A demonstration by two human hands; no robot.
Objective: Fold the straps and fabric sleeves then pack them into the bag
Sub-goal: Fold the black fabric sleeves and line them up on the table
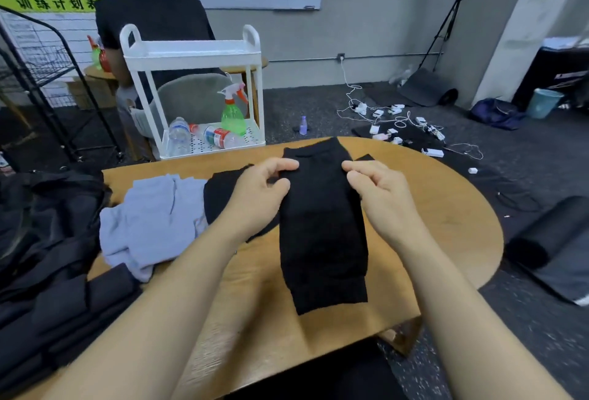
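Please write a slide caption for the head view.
Both hands pinch a long black knitted sleeve on the wooden table.

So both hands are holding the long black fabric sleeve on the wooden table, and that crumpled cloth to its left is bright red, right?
Not quite. The head view shows the crumpled cloth is pale lavender-grey, not red. The rest holds: the left hand and right hand both pinch the long black fabric sleeve on the wooden table.
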